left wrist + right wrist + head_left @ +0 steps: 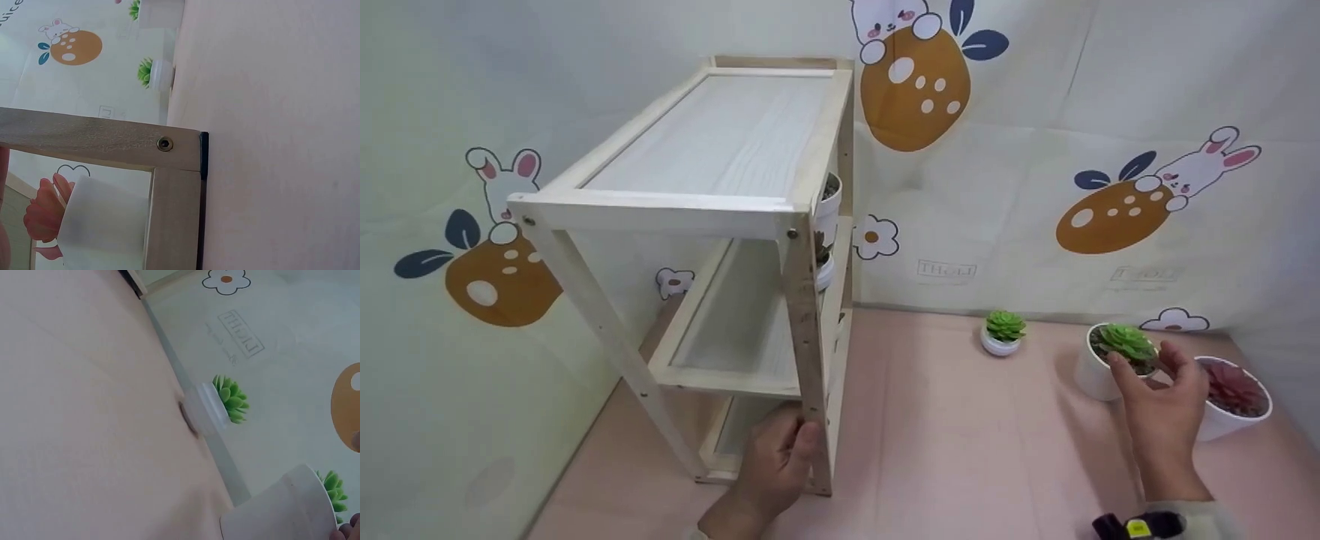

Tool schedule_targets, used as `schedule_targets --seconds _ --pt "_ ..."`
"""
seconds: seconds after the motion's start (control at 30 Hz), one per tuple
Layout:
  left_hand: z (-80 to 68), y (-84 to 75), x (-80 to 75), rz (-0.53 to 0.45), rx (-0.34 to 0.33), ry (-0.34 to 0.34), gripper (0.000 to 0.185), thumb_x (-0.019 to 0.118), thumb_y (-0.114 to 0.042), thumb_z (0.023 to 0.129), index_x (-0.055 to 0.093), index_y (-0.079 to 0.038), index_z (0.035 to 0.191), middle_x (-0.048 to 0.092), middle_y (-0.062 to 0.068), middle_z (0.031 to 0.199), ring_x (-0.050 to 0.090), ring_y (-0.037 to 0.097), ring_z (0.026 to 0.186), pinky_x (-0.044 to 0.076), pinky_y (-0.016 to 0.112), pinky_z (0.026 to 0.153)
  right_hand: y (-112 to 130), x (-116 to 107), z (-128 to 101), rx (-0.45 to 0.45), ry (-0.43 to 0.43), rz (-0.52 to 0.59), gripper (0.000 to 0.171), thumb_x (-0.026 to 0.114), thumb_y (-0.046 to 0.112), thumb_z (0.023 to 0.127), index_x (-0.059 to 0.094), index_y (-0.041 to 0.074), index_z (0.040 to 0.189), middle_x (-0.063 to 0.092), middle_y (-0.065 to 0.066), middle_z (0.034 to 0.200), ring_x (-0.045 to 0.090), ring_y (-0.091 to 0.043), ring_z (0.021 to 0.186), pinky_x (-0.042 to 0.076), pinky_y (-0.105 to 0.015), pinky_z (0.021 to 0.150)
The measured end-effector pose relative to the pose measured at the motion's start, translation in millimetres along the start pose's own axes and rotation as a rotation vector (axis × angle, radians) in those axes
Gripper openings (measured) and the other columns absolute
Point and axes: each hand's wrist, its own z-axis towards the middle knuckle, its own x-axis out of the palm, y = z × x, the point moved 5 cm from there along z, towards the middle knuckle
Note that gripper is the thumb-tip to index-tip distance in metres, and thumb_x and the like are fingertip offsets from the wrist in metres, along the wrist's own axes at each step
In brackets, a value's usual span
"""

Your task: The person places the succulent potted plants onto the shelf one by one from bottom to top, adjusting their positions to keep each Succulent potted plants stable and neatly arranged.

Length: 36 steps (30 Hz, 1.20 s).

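My left hand (776, 457) grips the lower front right post (810, 360) of a pale wooden three-tier shelf (682, 217). Only a sliver of that hand shows at the edge of the left wrist view. My right hand (1170, 405) has its thumb and fingers around the rim of a white pot (1096, 375) holding a green succulent (1126, 341). In the right wrist view, fingertips (351, 530) lie right at this pot's rim (281, 509). The pot stands upright on the pink surface.
A small white pot (1001, 346) with a green succulent stands near the wall. A larger pot (1222, 424) with a dark red succulent is right of my right hand. Inside the shelf are more potted plants, one with reddish leaves (48, 211). A printed cloth (982, 187) hangs behind.
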Motion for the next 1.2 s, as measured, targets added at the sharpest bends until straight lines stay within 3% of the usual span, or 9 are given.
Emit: schedule_targets --seconds 0.1,0.2,0.27,0.37,0.67,0.87,1.0,1.2 --pt "1.3 0.0 0.6 -0.008 0.005 -0.002 0.007 0.055 -0.004 0.103 0.061 -0.004 0.101 0.064 0.002 0.084 0.055 0.002 0.073 0.049 0.017 0.062 -4.6 0.9 1.4 0.007 0.001 -0.026 0.073 0.083 0.024 0.088 0.046 0.005 0.149 0.043 -0.004 0.140 0.044 -0.017 0.130 0.041 -0.013 0.093" --pt "2.2 -0.5 1.0 -0.011 0.009 -0.004 0.008 0.054 -0.002 0.102 0.060 -0.005 0.098 0.063 0.001 0.082 0.055 0.004 0.071 0.049 0.017 0.062 -8.5 2.2 3.1 0.030 0.028 -0.027 0.080 0.081 0.025 0.090 0.040 0.005 0.155 0.036 -0.014 0.154 0.039 -0.024 0.141 0.041 -0.025 0.110" --pt "2.8 -0.7 1.2 -0.013 0.008 -0.005 0.010 0.054 0.000 0.102 0.060 -0.006 0.097 0.063 0.000 0.082 0.056 0.005 0.070 0.049 0.017 0.062 -10.7 3.5 5.0 0.045 0.058 -0.008 0.083 0.078 0.025 0.092 0.033 0.006 0.159 0.030 -0.018 0.163 0.033 -0.027 0.150 0.037 -0.036 0.120" --pt "2.9 -0.6 1.1 -0.021 0.002 -0.004 0.010 0.054 0.000 0.102 0.060 -0.006 0.097 0.063 -0.001 0.081 0.055 0.004 0.069 0.049 0.016 0.061 -14.4 5.7 8.3 0.082 0.107 0.029 0.090 0.076 0.025 0.094 0.023 0.008 0.164 0.022 -0.017 0.170 0.026 -0.028 0.157 0.030 -0.044 0.125" --pt "2.7 0.1 1.3 -0.014 0.022 -0.006 0.009 0.054 -0.003 0.104 0.059 -0.005 0.097 0.061 0.001 0.081 0.054 0.003 0.069 0.048 0.016 0.060 -27.7 13.1 11.7 0.204 0.215 0.101 0.104 0.080 0.027 0.093 0.007 0.017 0.167 0.013 -0.009 0.175 0.025 -0.025 0.158 0.033 -0.030 0.122" --pt "3.0 -0.1 1.5 -0.005 0.034 -0.007 0.010 0.054 -0.005 0.105 0.058 -0.006 0.096 0.057 0.000 0.078 0.051 0.004 0.067 0.046 0.014 0.059 -36.1 15.6 15.5 0.206 0.247 0.106 0.106 0.079 0.025 0.093 0.003 0.017 0.167 0.009 -0.009 0.175 0.016 -0.019 0.160 0.020 -0.031 0.128" --pt "2.8 -0.4 1.0 -0.006 0.016 -0.001 0.009 0.054 -0.003 0.103 0.059 -0.006 0.097 0.059 0.000 0.078 0.052 0.004 0.067 0.046 0.014 0.059 -43.0 17.0 17.8 0.204 0.254 0.156 0.103 0.081 0.018 0.091 0.011 0.015 0.167 0.018 -0.010 0.174 0.021 -0.017 0.158 0.020 -0.024 0.126" --pt "2.4 -0.8 0.5 -0.026 -0.012 0.007 0.010 0.054 0.001 0.102 0.061 -0.006 0.101 0.066 0.001 0.086 0.058 0.004 0.074 0.051 0.018 0.064 -49.5 20.2 19.4 0.199 0.267 0.203 0.098 0.085 0.009 0.086 0.026 0.015 0.163 0.041 -0.007 0.157 0.038 -0.015 0.146 0.034 -0.013 0.114"
